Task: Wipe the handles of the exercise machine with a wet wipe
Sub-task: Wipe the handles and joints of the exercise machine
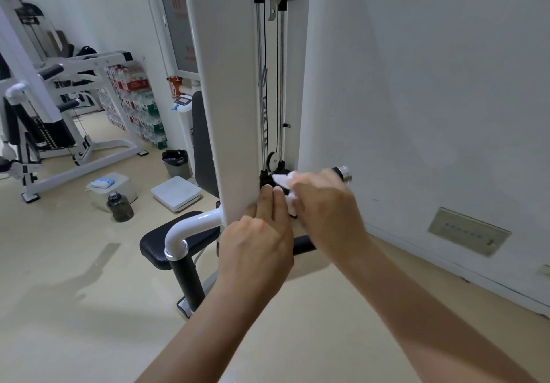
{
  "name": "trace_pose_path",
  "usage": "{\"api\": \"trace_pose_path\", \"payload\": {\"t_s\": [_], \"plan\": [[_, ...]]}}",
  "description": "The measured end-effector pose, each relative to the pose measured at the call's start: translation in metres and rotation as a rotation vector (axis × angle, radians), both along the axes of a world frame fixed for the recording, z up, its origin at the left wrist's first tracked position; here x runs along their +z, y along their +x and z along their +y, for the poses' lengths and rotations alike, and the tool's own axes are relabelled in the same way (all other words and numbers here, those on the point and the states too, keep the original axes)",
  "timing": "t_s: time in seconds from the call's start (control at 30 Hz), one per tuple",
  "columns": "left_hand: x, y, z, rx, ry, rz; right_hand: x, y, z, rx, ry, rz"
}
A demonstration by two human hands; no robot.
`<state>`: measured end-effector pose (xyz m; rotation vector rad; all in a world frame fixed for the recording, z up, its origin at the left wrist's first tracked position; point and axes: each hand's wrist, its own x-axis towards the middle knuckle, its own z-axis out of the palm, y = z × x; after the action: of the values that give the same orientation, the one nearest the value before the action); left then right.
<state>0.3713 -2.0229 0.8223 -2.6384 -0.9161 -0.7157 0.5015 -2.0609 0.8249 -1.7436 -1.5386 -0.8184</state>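
Observation:
A white exercise machine column [226, 114] with cables stands right in front of me. A black handle with a chrome end cap [343, 173] sticks out to the right at its base. My right hand [324, 204] is wrapped over this handle with a white wet wipe [282, 181] bunched under its fingers. My left hand [259, 233] rests against the column's lower edge, its fingers stretched toward the wipe and touching it. A second handle, white tube with a black grip [186, 275], hangs lower left beside the black seat pad [154, 248].
The white wall [416, 100] is close on the right. On the floor to the left sit a white box with a wipe pack [102, 183], a dark bottle [120, 207], a scale [176, 192], and a bin [175, 162]. Another white machine [59, 132] stands far left.

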Motion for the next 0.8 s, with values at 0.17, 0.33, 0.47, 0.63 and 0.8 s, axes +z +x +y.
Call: {"api": "trace_pose_path", "payload": {"t_s": [0.17, 0.33, 0.47, 0.63, 0.8], "plan": [[0.004, 0.001, 0.003, 0.027, 0.049, 0.003, -0.014, -0.01, 0.005, -0.004, -0.02, 0.024], [0.012, 0.001, 0.003, 0.051, 0.131, 0.038, 0.001, 0.005, -0.01, 0.073, -0.059, -0.063], [0.016, 0.001, 0.001, 0.057, 0.129, 0.044, 0.007, 0.017, -0.011, 0.079, -0.027, 0.01], [0.013, 0.007, 0.0, 0.028, 0.095, 0.016, 0.01, 0.016, -0.01, -0.02, 0.115, 0.105], [0.009, 0.021, 0.001, -0.019, 0.053, -0.003, 0.006, 0.026, -0.011, -0.029, 0.069, 0.063]]}}
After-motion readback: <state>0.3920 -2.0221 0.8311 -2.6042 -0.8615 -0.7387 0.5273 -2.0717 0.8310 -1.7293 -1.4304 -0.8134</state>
